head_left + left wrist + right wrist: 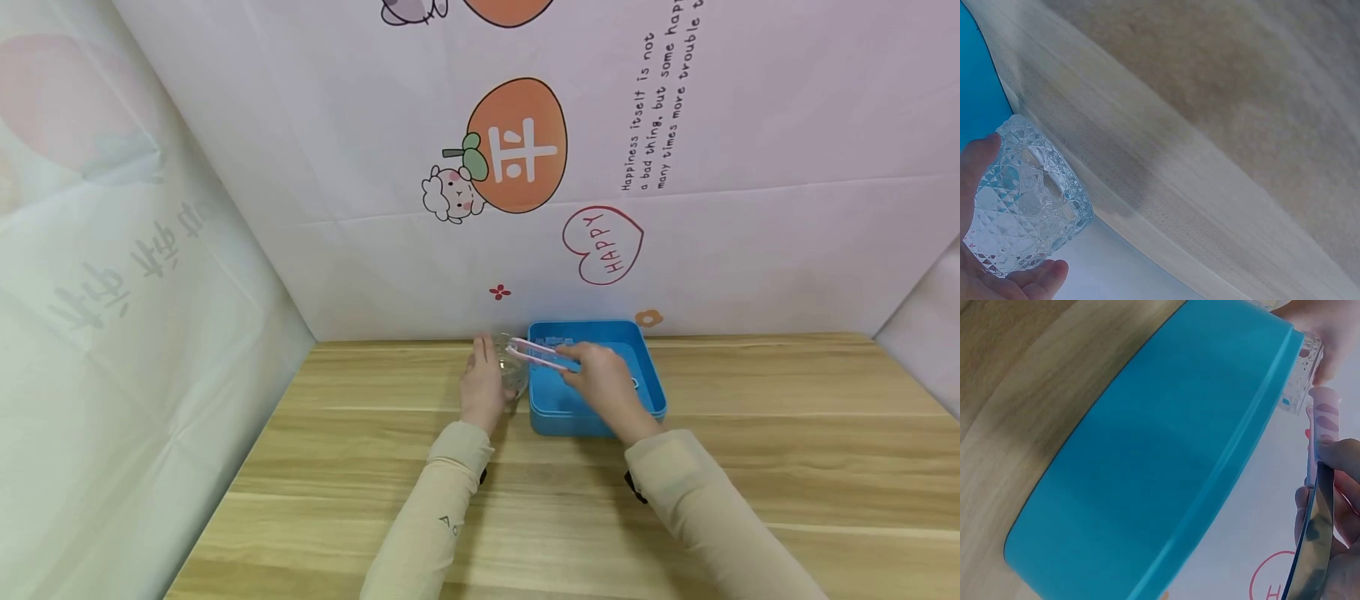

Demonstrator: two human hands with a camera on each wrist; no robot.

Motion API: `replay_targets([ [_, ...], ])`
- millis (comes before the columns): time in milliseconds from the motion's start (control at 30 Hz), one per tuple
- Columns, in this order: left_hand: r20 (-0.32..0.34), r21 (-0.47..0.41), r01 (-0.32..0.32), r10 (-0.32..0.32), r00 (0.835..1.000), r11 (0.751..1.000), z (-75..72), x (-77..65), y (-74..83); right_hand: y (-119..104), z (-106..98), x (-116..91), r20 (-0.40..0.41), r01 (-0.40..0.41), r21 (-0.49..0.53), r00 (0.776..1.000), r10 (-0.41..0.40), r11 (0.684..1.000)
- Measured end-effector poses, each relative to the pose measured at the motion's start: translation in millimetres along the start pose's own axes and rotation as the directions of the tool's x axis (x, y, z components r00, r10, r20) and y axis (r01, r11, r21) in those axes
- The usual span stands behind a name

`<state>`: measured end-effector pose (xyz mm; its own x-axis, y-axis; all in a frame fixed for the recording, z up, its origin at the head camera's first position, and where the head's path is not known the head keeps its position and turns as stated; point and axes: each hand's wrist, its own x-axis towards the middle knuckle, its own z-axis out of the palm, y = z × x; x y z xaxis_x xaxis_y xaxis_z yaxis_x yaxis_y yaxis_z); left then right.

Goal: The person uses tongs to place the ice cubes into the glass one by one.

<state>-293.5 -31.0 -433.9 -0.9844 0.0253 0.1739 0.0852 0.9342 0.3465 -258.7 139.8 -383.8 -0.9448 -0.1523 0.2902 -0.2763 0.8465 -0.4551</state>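
Observation:
My left hand (482, 385) grips a clear cut-glass cup (1029, 194), with the thumb on one side and the fingers on the other. In the head view the cup stands on the table just left of a blue box (592, 425), partly hidden by that hand. My right hand (606, 385), above the box, pinches a pair of pink and white tongs (542, 353) with a metal band behind. The tips of the tongs reach the cup's mouth; whether they hold anything is too small to tell. Several clear pieces (555, 341) lie in the box's far left corner.
The wooden table (360, 467) ends against a printed white cloth backdrop (405, 275) just behind the cup and box. A second cloth wall (187, 333) rises at the left. Inside the box, a small white object (635, 383) shows near its right side.

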Motion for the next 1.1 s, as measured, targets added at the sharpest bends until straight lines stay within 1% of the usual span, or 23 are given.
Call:
replay_targets([
  [167,-0.007,-0.008,-0.003,0.003,1.0,1.0,0.9,0.2,-0.2,1.1,3.8,-0.5,0.002,0.003,-0.005,1.0,-0.003,1.0],
  [367,-0.011,0.009,-0.009,0.009,1.0,1.0,1.1,0.2,-0.2,2.2,6.4,-1.1,-0.005,0.017,-0.02,1.0,-0.017,1.0],
  [833,-0.037,0.031,-0.03,0.031,0.999,0.999,1.5,0.7,-0.5,2.8,6.4,-0.6,-0.003,0.021,-0.025,1.0,-0.021,0.999],
  [1100,-0.032,0.047,-0.026,0.028,0.999,0.999,1.9,0.7,-0.3,4.3,8.1,-0.9,0.003,0.024,-0.023,1.0,-0.023,0.999],
])
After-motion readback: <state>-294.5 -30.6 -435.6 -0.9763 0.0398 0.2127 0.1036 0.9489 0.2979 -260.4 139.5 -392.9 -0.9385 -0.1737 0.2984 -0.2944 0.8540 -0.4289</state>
